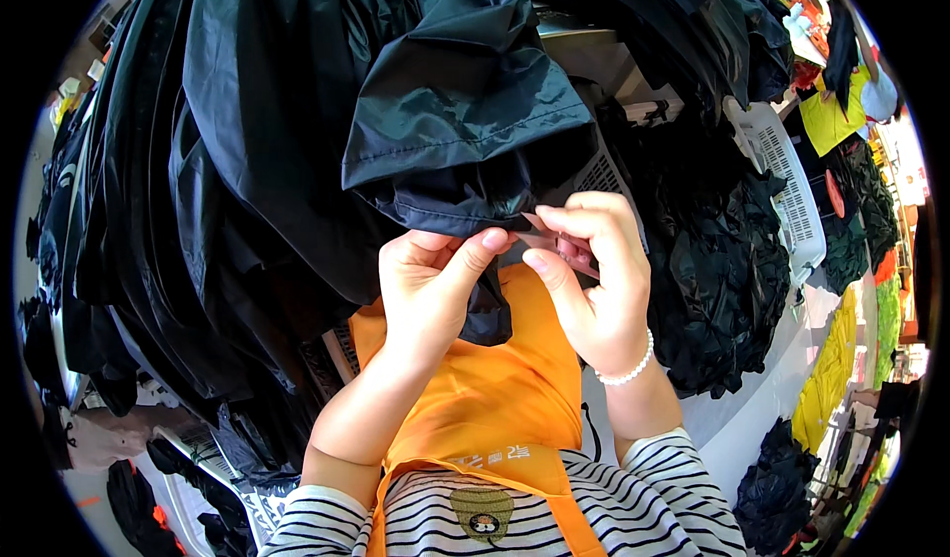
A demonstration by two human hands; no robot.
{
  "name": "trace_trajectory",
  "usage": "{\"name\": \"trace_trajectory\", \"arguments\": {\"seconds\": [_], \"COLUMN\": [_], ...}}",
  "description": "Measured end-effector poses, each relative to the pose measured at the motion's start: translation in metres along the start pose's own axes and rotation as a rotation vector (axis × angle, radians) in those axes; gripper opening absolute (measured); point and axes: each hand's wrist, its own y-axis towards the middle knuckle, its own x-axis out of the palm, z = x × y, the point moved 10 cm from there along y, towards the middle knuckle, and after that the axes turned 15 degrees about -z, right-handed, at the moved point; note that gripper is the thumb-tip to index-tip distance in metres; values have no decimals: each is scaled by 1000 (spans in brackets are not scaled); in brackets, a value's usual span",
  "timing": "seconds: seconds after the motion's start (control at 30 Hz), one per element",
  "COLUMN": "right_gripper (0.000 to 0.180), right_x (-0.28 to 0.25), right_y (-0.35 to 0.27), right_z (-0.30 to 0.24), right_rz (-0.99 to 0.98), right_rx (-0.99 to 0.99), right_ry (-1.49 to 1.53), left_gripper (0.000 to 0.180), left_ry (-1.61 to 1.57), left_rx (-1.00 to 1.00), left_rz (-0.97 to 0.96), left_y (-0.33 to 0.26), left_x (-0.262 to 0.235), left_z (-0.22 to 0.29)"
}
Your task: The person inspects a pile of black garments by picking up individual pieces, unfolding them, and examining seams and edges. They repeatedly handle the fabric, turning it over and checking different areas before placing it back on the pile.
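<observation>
Dark green-black shiny garments hang in front of me, and the stitched hem of one dark garment [465,141] droops toward my hands. My left hand [426,280] is closed, thumb and fingers pinching the lower edge of that fabric. Close beside it, my right hand [609,275] is closed round a small pair of thread snips [539,242]. The two pointed blades stand apart, their tips near the cloth by my left thumb. Most of the snips' body is hidden in my palm. A folded dark flap [487,312] hangs below my hands.
I wear an orange apron [485,389]. To the left is a thick row of hanging dark garments [228,151]. At right lie a dark heap of cloth [712,280] and a white plastic basket [787,186]. Yellow fabric [826,379] and a dark bundle [777,483] lie farther right.
</observation>
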Motion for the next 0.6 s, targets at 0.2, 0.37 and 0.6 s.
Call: {"name": "trace_trajectory", "arguments": {"seconds": [0.2, 0.37, 0.6], "right_gripper": [25, 22, 19], "right_x": [1, 3, 2], "right_y": [9, 9, 6], "right_z": [-3, 1, 13], "right_rz": [69, 48, 34], "right_rx": [-59, -57, -51], "right_ry": [54, 73, 184], "left_gripper": [10, 9, 9], "left_ry": [146, 241, 187], "left_rx": [24, 7, -68], "left_rz": [-5, -12, 18], "left_y": [2, -1, -5], "left_x": [7, 5, -2], "left_z": [16, 16, 6]}}
